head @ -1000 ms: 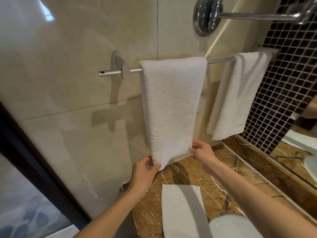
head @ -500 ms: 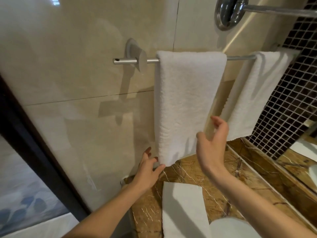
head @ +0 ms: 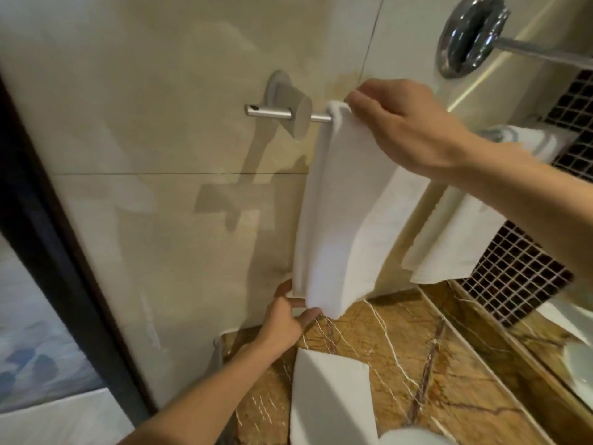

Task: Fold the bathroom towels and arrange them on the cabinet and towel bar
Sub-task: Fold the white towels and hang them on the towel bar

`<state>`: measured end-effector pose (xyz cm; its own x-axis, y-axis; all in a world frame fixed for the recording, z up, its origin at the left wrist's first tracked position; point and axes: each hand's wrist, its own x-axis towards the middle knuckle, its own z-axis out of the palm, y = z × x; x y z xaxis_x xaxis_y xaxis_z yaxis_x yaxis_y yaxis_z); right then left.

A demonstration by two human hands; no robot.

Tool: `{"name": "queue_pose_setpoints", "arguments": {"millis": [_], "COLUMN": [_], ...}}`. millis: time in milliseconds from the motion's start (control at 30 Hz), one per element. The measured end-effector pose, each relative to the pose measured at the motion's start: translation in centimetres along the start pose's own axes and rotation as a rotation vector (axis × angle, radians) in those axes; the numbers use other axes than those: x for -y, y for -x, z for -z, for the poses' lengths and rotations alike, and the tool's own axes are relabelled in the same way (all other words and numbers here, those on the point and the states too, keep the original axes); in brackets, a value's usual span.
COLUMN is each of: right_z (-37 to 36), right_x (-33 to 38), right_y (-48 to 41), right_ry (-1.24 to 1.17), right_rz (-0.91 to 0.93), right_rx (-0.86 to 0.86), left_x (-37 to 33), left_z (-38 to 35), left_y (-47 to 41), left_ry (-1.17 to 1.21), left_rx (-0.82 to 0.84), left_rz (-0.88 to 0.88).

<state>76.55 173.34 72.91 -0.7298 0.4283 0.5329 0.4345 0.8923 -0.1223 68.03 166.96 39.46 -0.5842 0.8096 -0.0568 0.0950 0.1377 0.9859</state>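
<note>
A white towel [head: 346, 213] hangs folded over the chrome towel bar [head: 269, 111] on the beige tiled wall. My right hand [head: 407, 123] grips the towel's top fold at the bar, fingers curled over its left corner. My left hand [head: 284, 319] is at the towel's lower left corner, thumb and fingers pinching the hem. A second white towel [head: 455, 239] hangs further right on the same bar, partly hidden behind my right forearm. A folded white towel [head: 327, 403] lies flat on the brown marble cabinet top [head: 410, 354] below.
A chrome wall mount with a rod [head: 468, 36] sits above the bar at upper right. Dark mosaic tile [head: 519, 277] covers the right wall. A dark door frame [head: 48, 239] runs down the left. A white rounded object [head: 414, 437] shows at the bottom edge.
My right hand has risen from the towel's lower right edge up to its top fold at the bar. My left hand stays at the lower left corner. The camera has moved closer.
</note>
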Motion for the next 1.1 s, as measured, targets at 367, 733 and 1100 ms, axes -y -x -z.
{"name": "queue_pose_setpoints", "arguments": {"millis": [367, 733, 1100], "right_z": [-0.7, -0.8, -0.6], "right_x": [-1.7, -1.7, -1.7], "right_y": [-0.8, 0.1, 0.2], "right_ry": [-0.098, -0.044, 0.036], "right_rz": [-0.005, 0.089, 0.112], "right_rx": [0.026, -0.027, -0.026], "left_x": [0.6, 1.0, 0.9], "left_z": [0.8, 1.0, 0.6], "left_y": [0.5, 2.9, 2.5], "left_ry": [-0.234, -0.014, 0.029], "left_rx": [-0.134, -0.179, -0.252], "left_rz": [-0.134, -0.122, -0.048]}}
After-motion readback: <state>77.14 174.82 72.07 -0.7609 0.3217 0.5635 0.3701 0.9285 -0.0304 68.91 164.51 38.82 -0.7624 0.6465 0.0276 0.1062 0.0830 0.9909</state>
